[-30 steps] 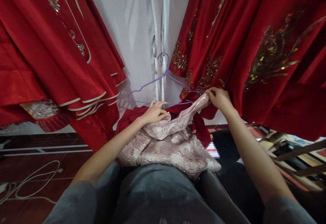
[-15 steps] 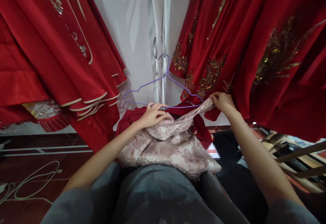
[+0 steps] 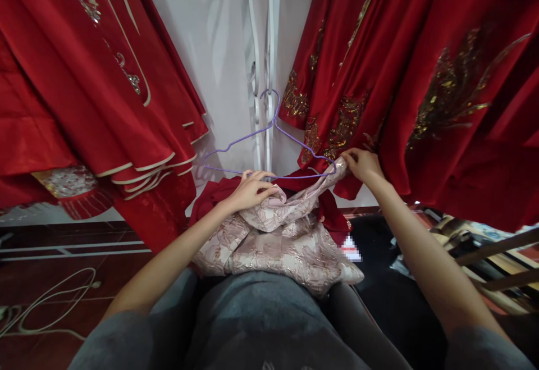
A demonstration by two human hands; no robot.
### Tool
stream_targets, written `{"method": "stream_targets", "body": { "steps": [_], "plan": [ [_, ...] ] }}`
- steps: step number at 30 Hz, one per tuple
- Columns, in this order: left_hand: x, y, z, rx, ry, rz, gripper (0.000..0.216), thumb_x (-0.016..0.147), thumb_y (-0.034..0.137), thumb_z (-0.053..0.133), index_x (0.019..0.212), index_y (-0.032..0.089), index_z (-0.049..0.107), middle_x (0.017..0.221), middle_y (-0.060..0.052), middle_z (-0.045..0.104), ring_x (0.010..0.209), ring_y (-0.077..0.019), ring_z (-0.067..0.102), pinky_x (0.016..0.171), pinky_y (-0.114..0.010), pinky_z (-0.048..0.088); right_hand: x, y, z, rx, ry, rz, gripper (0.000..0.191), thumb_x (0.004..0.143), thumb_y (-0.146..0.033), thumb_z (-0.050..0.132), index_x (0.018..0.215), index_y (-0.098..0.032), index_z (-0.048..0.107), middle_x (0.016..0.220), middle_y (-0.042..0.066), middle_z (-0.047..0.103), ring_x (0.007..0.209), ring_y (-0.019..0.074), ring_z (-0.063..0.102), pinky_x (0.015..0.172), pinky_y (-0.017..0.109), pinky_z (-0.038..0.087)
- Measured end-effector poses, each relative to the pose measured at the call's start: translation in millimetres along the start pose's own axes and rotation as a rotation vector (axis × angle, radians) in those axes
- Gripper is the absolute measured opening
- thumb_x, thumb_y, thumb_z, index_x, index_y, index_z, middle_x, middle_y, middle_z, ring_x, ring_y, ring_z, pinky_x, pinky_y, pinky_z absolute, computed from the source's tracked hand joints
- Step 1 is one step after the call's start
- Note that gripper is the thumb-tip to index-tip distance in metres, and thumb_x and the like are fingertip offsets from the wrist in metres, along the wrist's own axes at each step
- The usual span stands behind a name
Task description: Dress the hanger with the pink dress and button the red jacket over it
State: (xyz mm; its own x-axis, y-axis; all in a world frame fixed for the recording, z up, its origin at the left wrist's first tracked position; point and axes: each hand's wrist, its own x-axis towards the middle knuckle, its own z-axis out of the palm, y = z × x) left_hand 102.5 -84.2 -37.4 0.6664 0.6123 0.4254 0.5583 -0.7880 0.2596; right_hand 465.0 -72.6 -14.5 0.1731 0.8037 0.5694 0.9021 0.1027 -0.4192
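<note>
Pink brocade garment (image 3: pixel 278 241) is bunched on the lap. Its upper edge is pinched closed in the right hand (image 3: pixel 362 166), pressed at the right shoulder end of the purple wire hanger (image 3: pixel 269 148). The left hand (image 3: pixel 250 188) is closed on the hanger's bottom bar and a fold of cloth beside it. Since a second ago the hanger's right end has been brought against the pinched edge; the shoulder appears about seated. Red embroidered robes (image 3: pixel 421 78) hang just behind the right grip.
</note>
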Motion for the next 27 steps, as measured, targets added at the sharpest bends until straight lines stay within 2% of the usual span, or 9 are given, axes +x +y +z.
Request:
{"method": "stream_targets", "body": {
  "steps": [3,7,10,12,15,19,22,27],
  "plan": [
    [3,3,2,-0.003,-0.018,0.000,0.032,0.094,0.048,0.046,0.095,0.033,0.074,0.131,-0.001,0.058,0.121,-0.0234,0.049,0.106,-0.049,0.022,1,-22,-6,0.097,0.058,-0.113,0.021,0.087,-0.029,0.053,0.090,-0.019,0.071,0.085,0.008,0.074,0.079,0.0234,0.069,0.075,0.032,0.050],
    [11,18,9,-0.037,-0.046,0.009,0.032,0.094,0.048,0.046,0.098,0.032,0.074,0.136,-0.001,0.054,0.124,-0.0243,0.048,0.106,-0.049,0.023,9,-61,-10,0.176,0.077,-0.273,0.021,0.088,-0.028,0.051,0.090,-0.020,0.071,0.089,0.007,0.074,0.080,0.0228,0.068,0.076,0.032,0.049],
    [17,30,16,-0.027,-0.047,0.024,0.034,0.094,0.048,0.045,0.097,0.031,0.074,0.139,-0.003,0.052,0.127,-0.0256,0.045,0.105,-0.049,0.025,18,-82,-9,0.175,0.083,-0.317,0.020,0.088,-0.029,0.051,0.090,-0.019,0.069,0.089,0.008,0.073,0.079,0.0234,0.066,0.075,0.034,0.048],
    [19,33,17,0.000,-0.037,0.032,0.035,0.094,0.047,0.044,0.095,0.029,0.074,0.139,-0.004,0.052,0.127,-0.0260,0.044,0.103,-0.049,0.026,22,-87,-7,0.185,0.085,-0.319,0.020,0.089,-0.029,0.050,0.089,-0.020,0.068,0.088,0.008,0.072,0.079,0.0235,0.065,0.075,0.034,0.047],
    [17,26,13,0.025,-0.021,0.006,0.035,0.095,0.046,0.043,0.094,0.028,0.074,0.135,-0.003,0.056,0.121,-0.0241,0.049,0.100,-0.046,0.029,23,-74,0,0.242,0.090,-0.308,0.018,0.089,-0.030,0.048,0.088,-0.021,0.063,0.087,0.007,0.070,0.080,0.0224,0.063,0.077,0.034,0.046],
    [9,10,-1,0.030,-0.012,-0.028,0.035,0.097,0.043,0.042,0.093,0.027,0.073,0.126,-0.001,0.063,0.112,-0.0210,0.055,0.095,-0.042,0.030,14,-37,15,0.326,0.106,-0.196,0.019,0.090,-0.035,0.044,0.090,-0.022,0.058,0.085,0.006,0.067,0.080,0.0217,0.060,0.077,0.034,0.046],
    [3,7,-7,0.049,0.000,-0.025,0.033,0.097,0.041,0.043,0.092,0.028,0.072,0.125,0.001,0.064,0.111,-0.0205,0.055,0.095,-0.042,0.029,0,-10,27,0.423,0.184,-0.081,0.023,0.091,-0.042,0.043,0.092,-0.023,0.056,0.088,0.005,0.066,0.081,0.0216,0.060,0.076,0.034,0.047],
    [1,10,-7,0.054,0.003,-0.039,0.032,0.097,0.040,0.043,0.093,0.028,0.073,0.126,0.000,0.063,0.113,-0.0214,0.054,0.097,-0.043,0.027,-20,15,33,0.443,0.315,-0.063,0.030,0.091,-0.047,0.041,0.091,-0.022,0.057,0.090,0.007,0.064,0.087,0.0222,0.059,0.083,0.038,0.047]
  ]
}}
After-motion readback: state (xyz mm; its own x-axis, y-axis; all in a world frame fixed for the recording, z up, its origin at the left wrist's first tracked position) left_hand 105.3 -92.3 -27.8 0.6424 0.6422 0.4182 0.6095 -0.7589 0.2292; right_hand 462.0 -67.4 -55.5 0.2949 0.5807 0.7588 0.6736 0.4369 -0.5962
